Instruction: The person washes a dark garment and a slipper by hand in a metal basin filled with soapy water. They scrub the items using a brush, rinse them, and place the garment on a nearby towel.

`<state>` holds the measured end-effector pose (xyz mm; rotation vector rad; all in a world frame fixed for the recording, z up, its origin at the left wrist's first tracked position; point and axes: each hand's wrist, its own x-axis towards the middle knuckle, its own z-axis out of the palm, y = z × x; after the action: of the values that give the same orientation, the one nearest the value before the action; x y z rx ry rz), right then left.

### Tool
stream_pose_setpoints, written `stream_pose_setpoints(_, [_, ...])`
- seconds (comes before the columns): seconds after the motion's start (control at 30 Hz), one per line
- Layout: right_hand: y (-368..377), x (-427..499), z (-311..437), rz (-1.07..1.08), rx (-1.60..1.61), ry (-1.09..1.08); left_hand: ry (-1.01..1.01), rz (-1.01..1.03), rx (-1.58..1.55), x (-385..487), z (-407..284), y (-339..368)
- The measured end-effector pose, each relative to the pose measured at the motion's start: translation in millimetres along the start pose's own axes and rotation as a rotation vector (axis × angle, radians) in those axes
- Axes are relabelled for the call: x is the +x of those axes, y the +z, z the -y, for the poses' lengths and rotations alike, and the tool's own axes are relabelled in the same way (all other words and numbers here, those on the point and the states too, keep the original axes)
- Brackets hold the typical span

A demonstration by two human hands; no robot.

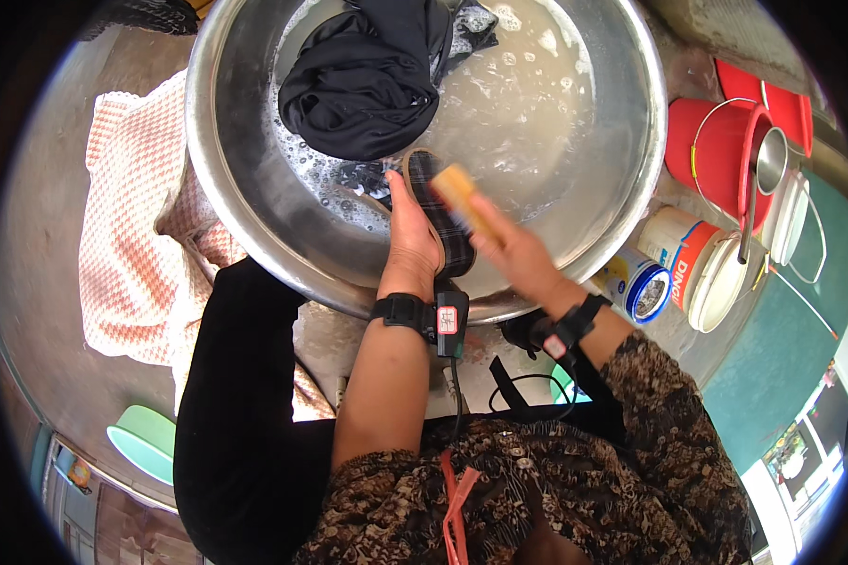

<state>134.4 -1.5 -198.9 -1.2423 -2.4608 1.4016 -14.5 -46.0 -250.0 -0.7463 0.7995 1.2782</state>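
Observation:
A large round metal basin (215, 152) of cloudy, sudsy water stands before me. My left hand (411, 229) holds a dark plaid slipper (445, 212) with a tan edge over the basin's near side. Against the slipper's right side, my right hand (512, 247) grips a blurred yellowish brush (463, 196); its bristles cannot be made out. Bunched black cloth (364, 92) lies in the water beyond my left hand. Between that cloth and the slipper, a patterned dark wet item (367, 178) shows partly, surrounded by foam.
Right of the basin are a red bucket (714, 155) with a metal ladle (772, 161), a white paint bucket (678, 247) and a blue-rimmed can (618, 282). A pink-and-white checked cloth (138, 233) lies at the left. Behind it is a green plastic basin (145, 441).

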Motion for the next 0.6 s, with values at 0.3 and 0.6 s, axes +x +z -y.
stream_pose_setpoints(0.3, [-4.8,10.7,63.5,0.185,0.092,0.256,0.049,0.053,-0.087,-15.1,0.4,18.2])
stream_pose_setpoints(0.6, [-10.6,67.6,-52.8,-0.058,-0.215,0.217,0.021,-0.009,0.076,-2.6,18.2,4.8])
